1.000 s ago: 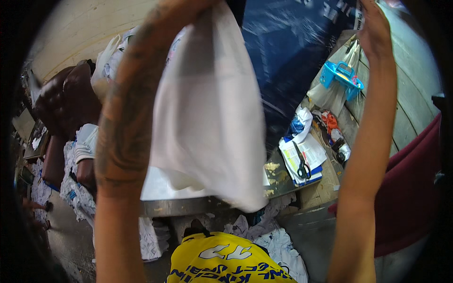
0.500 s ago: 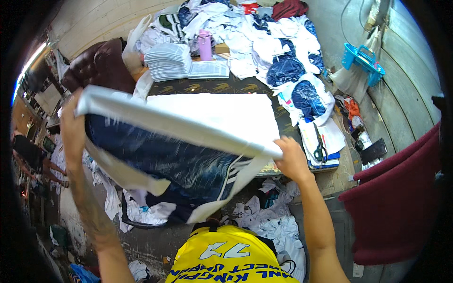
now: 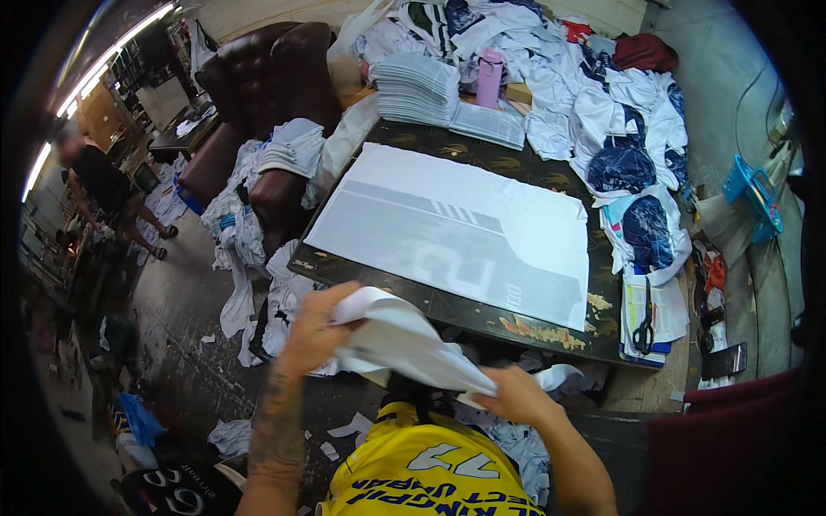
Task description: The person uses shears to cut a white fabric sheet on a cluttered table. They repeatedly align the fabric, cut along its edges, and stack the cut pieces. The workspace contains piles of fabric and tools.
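Note:
Low in front of me, my left hand (image 3: 323, 322) grips one end of a bunched white fabric piece (image 3: 404, 335), fingers closed on it. My right hand (image 3: 508, 391) holds the other end, lower down. Just beyond them is a dark, scuffed worktable (image 3: 430, 297) bearing a large white sheet (image 3: 447, 232) printed in grey with stripes and large shapes. At its back stand a stack of folded white sheets (image 3: 413, 90) and a pink bottle (image 3: 490, 77).
Garment heaps (image 3: 624, 168) cover the back and right, near black scissors (image 3: 644, 331) and a blue basket (image 3: 757, 202). Left are a maroon armchair (image 3: 267, 82) with clothes, and another person (image 3: 103, 189) standing. A maroon cloth (image 3: 723, 439) hangs at lower right.
Both hands have lowered with the fabric, which was spread wide showing a navy panel and is now bunched smaller and white. My view has shifted, uncovering the table and its printed sheet.

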`<state>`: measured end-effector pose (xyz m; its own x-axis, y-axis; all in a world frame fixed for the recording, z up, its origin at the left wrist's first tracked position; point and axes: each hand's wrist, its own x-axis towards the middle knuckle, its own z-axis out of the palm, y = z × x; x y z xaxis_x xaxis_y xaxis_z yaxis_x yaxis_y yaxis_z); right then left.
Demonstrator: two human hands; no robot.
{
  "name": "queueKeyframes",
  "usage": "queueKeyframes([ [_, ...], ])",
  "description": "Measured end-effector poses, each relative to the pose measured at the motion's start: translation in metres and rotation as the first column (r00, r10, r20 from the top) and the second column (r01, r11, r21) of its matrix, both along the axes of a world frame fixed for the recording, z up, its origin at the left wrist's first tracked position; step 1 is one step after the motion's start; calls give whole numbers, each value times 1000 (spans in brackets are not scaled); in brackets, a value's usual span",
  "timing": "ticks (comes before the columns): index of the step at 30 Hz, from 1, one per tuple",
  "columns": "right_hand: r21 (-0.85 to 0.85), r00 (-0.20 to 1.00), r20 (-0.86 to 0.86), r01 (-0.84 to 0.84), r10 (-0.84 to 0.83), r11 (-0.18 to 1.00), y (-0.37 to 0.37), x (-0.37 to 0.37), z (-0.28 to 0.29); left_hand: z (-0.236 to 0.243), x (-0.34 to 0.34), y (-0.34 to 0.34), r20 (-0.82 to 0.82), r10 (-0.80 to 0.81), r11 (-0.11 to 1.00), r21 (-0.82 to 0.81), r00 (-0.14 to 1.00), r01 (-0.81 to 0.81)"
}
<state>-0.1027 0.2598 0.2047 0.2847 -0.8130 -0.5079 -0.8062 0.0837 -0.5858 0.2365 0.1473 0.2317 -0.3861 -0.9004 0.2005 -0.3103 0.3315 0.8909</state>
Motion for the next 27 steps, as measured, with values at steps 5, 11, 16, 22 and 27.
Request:
queueKeyframes([
  [5, -468, 928, 38, 343, -370, 814, 17, -113, 20, -1, 88, -41, 355, 14, 996, 73, 935, -43],
  [11, -607, 831, -15, 434, -556, 666, -3, -213, 63, -64, 99, -128, 354, 352, 934, -68, 866, -352],
  [16, -411, 668, 369, 741, -646, 532, -24, -239, 61, -123, 121, -191, 226, 555, 830, -204, 800, -519],
  [22, -453, 448, 742, 884, -499, 120, -74, -233, 11, -140, 94, -271, -44, 780, 626, 40, 624, -779],
  [27, -467, 343, 789, 874, -510, -135, -169, -283, -3, -68, 89, -433, 280, 499, 855, -312, 820, -414],
])
